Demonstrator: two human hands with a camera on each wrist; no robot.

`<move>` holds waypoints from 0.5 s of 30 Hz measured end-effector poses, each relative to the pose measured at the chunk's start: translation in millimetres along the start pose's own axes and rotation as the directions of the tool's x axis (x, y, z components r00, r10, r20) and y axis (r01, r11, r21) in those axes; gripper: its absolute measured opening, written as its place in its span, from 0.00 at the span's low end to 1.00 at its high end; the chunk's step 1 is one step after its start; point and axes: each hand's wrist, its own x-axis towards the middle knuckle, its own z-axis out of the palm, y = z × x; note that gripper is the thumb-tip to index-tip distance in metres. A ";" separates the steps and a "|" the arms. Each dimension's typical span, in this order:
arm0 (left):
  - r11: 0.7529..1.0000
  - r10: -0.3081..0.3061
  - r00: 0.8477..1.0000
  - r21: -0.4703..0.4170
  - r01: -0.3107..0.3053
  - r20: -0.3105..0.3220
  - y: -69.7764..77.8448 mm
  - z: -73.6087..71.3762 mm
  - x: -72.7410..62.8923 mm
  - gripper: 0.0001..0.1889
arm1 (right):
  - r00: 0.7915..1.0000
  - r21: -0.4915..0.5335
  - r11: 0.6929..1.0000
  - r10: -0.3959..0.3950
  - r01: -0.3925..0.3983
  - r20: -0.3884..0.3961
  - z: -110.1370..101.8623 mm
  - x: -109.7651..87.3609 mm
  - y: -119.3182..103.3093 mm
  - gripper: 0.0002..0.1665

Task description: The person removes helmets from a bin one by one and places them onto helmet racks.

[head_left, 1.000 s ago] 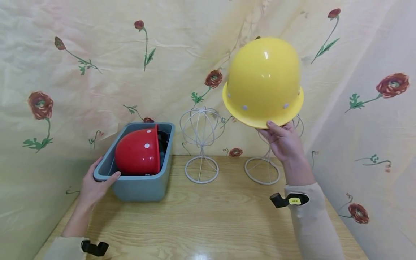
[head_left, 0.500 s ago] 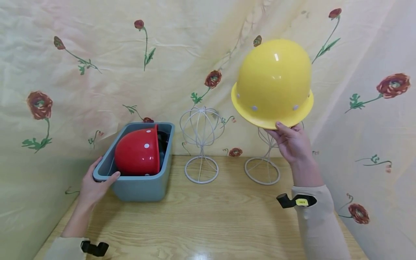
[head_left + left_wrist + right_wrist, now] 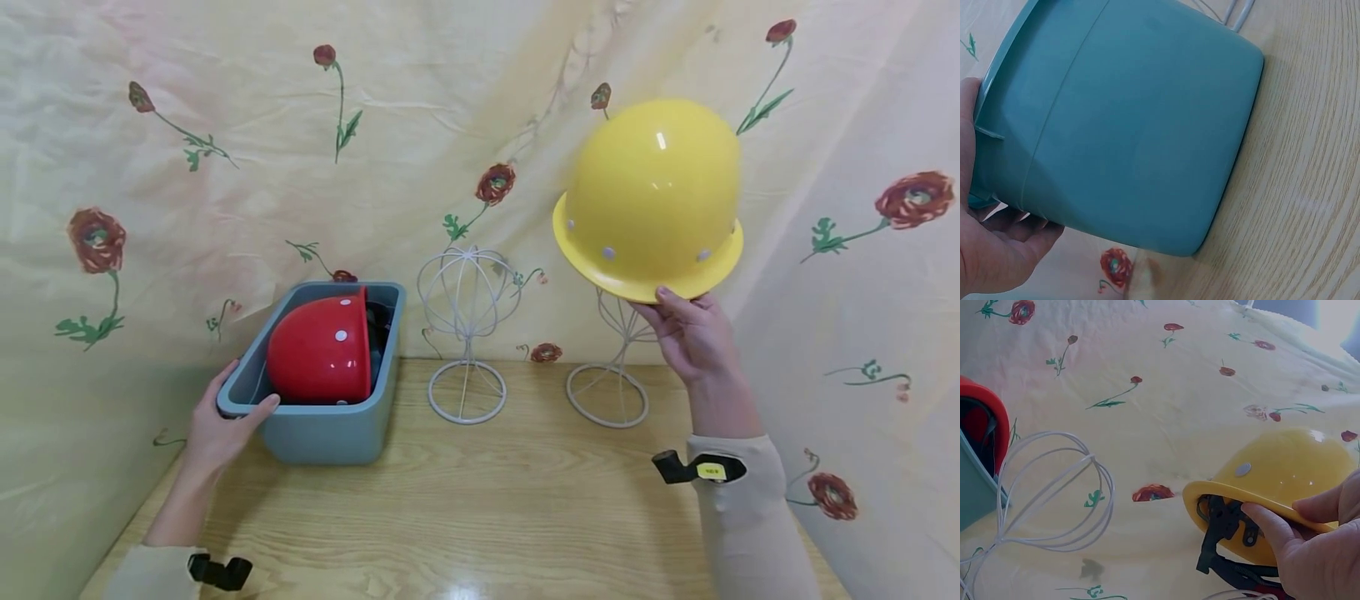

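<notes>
Right of centre in the head view, the right grip (image 3: 693, 337) pinches the front brim of a yellow helmet (image 3: 656, 196), thumb outside and fingers beneath. The helmet is held up in the air, crown upward; the right wrist view shows dark straps (image 3: 1213, 531) hanging inside it. Behind and below, it hides the top of the right wire stand (image 3: 622, 353), whose ring base sits on the wooden bench (image 3: 480, 508). Near the middle, the left wire stand (image 3: 468, 348) stands upright, its round wire head bare.

At lower left, the left grip (image 3: 217, 433) is clamped on the near left corner of a blue-grey tub (image 3: 322, 437), thumb over the rim. Inside the tub a red helmet (image 3: 315, 350) lies on its side, its opening facing right. Flowered cloth (image 3: 247, 200) covers the wall behind and both sides. Pale sleeves (image 3: 753, 525) with black devices (image 3: 723, 468) rise from the bottom edge.
</notes>
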 end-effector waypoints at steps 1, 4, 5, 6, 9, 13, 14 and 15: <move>1.000 -0.001 1.000 -0.002 0.001 0.000 0.2 -0.2 0.0 0.53 | 1.000 0.001 1.000 0.000 0.000 -0.002 -1.0 -0.2 -0.5 0.31; 1.000 0.000 1.000 -0.002 0.000 0.000 0.8 -0.7 0.0 0.53 | 1.000 0.018 1.000 -0.001 0.001 -0.002 -4.2 -1.1 -1.9 0.31; 1.000 0.002 1.000 -0.001 -0.002 -0.001 0.9 -0.8 0.0 0.53 | 1.000 0.025 1.000 0.000 0.000 -0.002 -5.3 -1.5 -2.4 0.31; 1.000 0.004 1.000 -0.001 -0.004 -0.002 1.0 -1.0 0.0 0.53 | 1.000 0.029 1.000 -0.002 0.002 0.003 -6.5 -1.9 -2.7 0.31; 1.000 0.008 1.000 0.000 -0.008 -0.005 0.9 -1.3 0.1 0.53 | 1.000 0.034 0.999 -0.008 0.007 0.022 -10.7 -3.0 -3.8 0.31; 1.000 0.003 1.000 0.004 -0.003 -0.002 0.4 -1.2 0.4 0.53 | 0.999 0.030 1.000 -0.007 0.006 0.036 -16.1 -4.4 -5.7 0.32; 1.000 0.001 1.000 0.003 -0.001 -0.002 0.4 -1.0 0.6 0.53 | 0.999 0.037 0.999 0.000 -0.001 0.032 -17.1 -5.1 -6.3 0.32; 1.000 -0.001 1.000 0.003 0.001 -0.001 0.4 -0.9 0.7 0.53 | 1.000 0.039 0.999 0.004 -0.005 0.028 -18.3 -5.6 -6.8 0.32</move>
